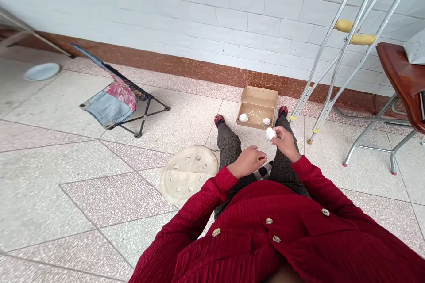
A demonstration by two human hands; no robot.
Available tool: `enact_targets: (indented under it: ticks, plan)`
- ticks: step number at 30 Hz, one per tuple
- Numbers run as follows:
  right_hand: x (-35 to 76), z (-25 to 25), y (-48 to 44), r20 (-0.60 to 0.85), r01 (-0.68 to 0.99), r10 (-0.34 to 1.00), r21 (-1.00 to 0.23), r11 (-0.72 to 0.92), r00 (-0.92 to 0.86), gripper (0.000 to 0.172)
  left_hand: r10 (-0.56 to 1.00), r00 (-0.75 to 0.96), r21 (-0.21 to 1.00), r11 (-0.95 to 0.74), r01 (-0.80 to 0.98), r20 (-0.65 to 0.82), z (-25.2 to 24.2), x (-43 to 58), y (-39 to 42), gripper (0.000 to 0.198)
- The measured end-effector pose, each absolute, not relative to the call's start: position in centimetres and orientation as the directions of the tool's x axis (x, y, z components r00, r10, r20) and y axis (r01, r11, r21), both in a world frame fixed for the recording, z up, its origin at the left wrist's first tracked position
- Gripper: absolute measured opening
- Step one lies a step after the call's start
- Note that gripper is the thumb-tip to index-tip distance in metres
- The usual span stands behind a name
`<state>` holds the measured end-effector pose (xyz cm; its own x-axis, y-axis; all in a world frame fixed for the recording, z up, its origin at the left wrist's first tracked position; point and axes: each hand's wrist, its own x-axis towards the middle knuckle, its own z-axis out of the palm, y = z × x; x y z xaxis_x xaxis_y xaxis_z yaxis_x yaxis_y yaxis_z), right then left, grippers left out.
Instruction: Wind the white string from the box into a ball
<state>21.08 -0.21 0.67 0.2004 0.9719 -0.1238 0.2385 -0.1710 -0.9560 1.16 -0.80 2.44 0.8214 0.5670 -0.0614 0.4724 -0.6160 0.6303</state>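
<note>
- I see a round pale disc [188,173] on the floor [126,239].
- Left hand [248,162], fingers curled; I can't tell whether it grips anything.
- Open cardboard box [260,96], two white balls [243,117] inside.
- Right hand [284,142], pinching a third ball [270,134] just in front of the box.

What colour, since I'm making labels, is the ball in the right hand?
The ball is white, clearest in the head view.

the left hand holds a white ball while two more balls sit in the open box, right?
Not the left hand: the head view shows the right hand holding a white ball, while two more balls sit in the open box.
</note>
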Motion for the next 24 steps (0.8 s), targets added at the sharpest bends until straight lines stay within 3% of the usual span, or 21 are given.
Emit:
enact_targets:
  ticks: [3,5,8,11,14,18,21,24]
  plan:
    - [20.2,-0.9,-1.8,-0.046,0.491,0.994,-0.867,-0.09,0.1,0.026,0.575,0.817,0.549,-0.693,0.468,0.03,4.1,0.2,0.4,0.027]
    - [19.1,-0.8,-3.4,-0.077,0.503,0.997,-0.862,-0.059,-0.015,0.029,0.589,0.803,0.529,-0.713,0.46,0.097,5.2,-0.4,1.6,0.026]
    - [17.8,0.9,-5.2,-0.175,0.324,0.975,-0.938,-0.122,-0.137,0.031,0.595,0.794,0.601,-0.682,0.416,0.126,5.8,-0.7,3.4,0.029]
    - [17.7,3.4,-5.5,-0.223,0.087,0.96,-0.974,-0.211,-0.171,0.033,0.64,0.766,0.795,-0.495,0.351,0.06,5.1,-0.3,4.3,0.03]
    - [18.4,5.4,-4.8,-0.298,-0.109,0.949,-0.945,-0.309,-0.107,0.039,0.717,0.696,0.916,-0.252,0.311,-0.04,3.8,0.4,3.8,0.031]
    - [19.9,6.0,-3.0,-0.39,-0.231,0.921,-0.898,-0.374,0.024,0.046,0.701,0.702,0.936,-0.151,0.318,-0.126,2.7,0.7,1.7,0.039]
    - [20.9,5.0,-1.3,-0.342,-0.166,0.926,-0.934,-0.316,0.163,0.045,0.639,0.744,0.91,-0.166,0.379,-0.194,2.7,0.6,0.1,0.042]
    - [21.5,3.0,0.3,-0.27,0.01,0.923,-0.959,-0.283,0.275,0.044,0.627,0.758,0.806,-0.349,0.478,-0.178,3.2,0.5,-0.6,0.04]
